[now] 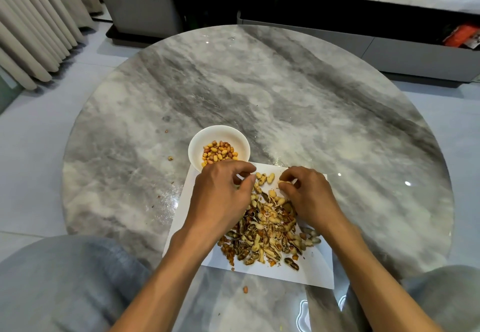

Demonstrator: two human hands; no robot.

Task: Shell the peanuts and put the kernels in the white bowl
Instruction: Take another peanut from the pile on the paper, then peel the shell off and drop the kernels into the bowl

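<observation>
Shelling underway: right hand (305, 191) pinches a peanut (285, 182); left hand (223, 189) fingers curled, contents unclear. Next: kernel to white bowl (197, 147), just beyond left hand.

Bare marble is lying open across the far and side parts of the round table (285, 93), while the white bowl (205, 138) is sitting at the paper sheet (322, 274)'s far-left corner and the shell pile (270, 238) is crowding the sheet's middle between 2 forearms.
</observation>
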